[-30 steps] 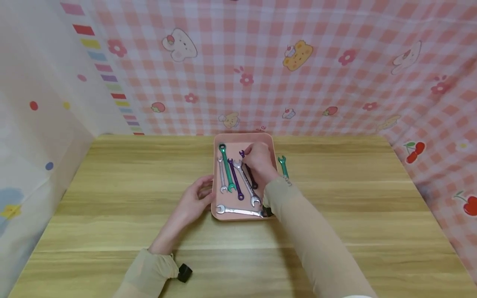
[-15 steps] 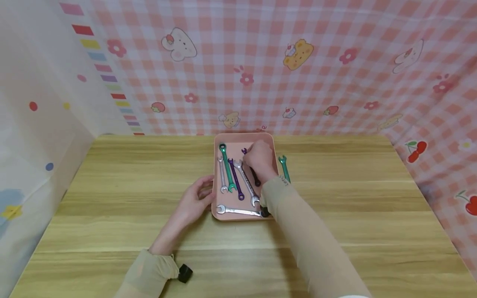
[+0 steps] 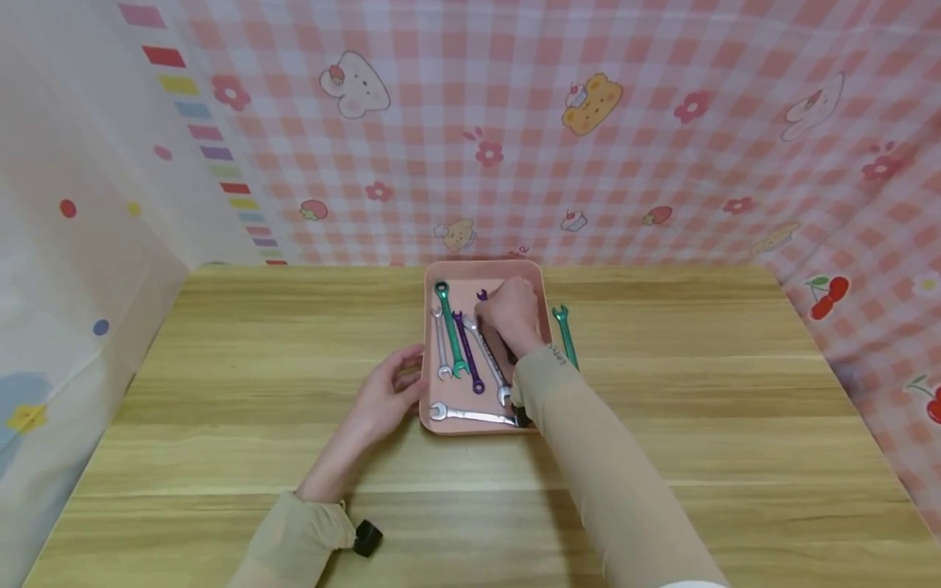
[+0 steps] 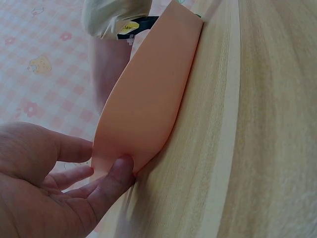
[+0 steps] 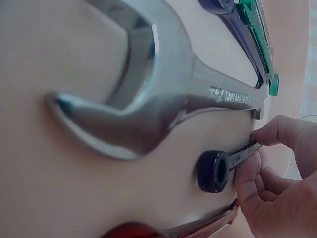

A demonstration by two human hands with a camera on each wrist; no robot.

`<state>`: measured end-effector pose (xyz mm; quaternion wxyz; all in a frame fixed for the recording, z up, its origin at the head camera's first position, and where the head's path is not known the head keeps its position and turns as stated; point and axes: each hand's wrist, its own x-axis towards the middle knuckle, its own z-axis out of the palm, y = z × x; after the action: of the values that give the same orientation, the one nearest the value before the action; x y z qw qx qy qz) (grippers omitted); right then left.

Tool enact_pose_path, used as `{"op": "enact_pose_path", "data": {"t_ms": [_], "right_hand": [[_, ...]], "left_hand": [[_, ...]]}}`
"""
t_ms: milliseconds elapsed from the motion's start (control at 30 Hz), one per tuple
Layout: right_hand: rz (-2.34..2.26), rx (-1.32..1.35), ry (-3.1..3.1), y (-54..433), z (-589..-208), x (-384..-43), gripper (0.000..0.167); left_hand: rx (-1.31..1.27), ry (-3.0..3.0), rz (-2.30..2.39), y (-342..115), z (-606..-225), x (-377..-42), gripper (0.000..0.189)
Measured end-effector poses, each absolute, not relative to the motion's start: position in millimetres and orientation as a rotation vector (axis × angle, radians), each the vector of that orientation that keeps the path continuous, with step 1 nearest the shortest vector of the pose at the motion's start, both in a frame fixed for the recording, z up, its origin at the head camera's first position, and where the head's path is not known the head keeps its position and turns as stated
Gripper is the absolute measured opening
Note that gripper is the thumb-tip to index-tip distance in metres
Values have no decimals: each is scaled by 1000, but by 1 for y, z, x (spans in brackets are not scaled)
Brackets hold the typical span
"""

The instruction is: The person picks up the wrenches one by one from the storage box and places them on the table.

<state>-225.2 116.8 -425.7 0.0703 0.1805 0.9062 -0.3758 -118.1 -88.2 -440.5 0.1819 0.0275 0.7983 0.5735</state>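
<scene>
My right hand (image 3: pixel 512 314) is inside the pink tray (image 3: pixel 452 396), pinching a purple-ended wrench (image 5: pixel 213 171) by its shaft between thumb and fingers. That wrench's open end peeks out beyond the knuckles in the head view. To its left lie a large silver wrench (image 3: pixel 487 359), another purple wrench (image 3: pixel 468 359), a green wrench (image 3: pixel 451 327) and a small silver wrench (image 3: pixel 441 347). A red wrench (image 5: pixel 198 223) shows only in the right wrist view. My left hand (image 3: pixel 385 392) touches the tray's outer left wall, thumb and fingertips against it.
One more silver wrench (image 3: pixel 478 416) lies crosswise along the tray's near edge. A green wrench (image 3: pixel 564 335) shows just right of the tray, partly behind my right sleeve. The wooden table (image 3: pixel 243 392) meets a pink checked cloth (image 3: pixel 470 90) at the back.
The purple-ended wrench in my right hand has shifted slightly to the right in the tray, away from the large silver one. My left hand has stayed at the tray's wall.
</scene>
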Motion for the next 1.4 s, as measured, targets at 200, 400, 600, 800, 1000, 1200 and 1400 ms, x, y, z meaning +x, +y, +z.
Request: {"op": "enact_pose_path", "data": {"t_ms": [200,400,600,800,1000,1200,1400], "right_hand": [[-1220,544,2699,117,-424,-222,11],[-1375,620,2550,116,-422,-216,9],[-1520,668,2412,119,-420,-217,10],[-1595,589,2465,124,-422,-224,26],[-1552,434,2667,131,-416,-233,14],[-1697,432,2411,136,-393,-231,33],[-1746,353,2358,149,-375,-221,40]], "left_hand": [[64,2242,1639,-88,-440,-118,59],[85,2251,1631,-87,-439,-116,58],[90,2244,1639,-87,-437,-116,58],[86,2252,1626,-88,-439,-117,58],[76,2255,1622,-88,-441,-117,57],[76,2253,1630,-89,-442,-118,57],[81,2257,1620,-88,-441,-117,56]]}}
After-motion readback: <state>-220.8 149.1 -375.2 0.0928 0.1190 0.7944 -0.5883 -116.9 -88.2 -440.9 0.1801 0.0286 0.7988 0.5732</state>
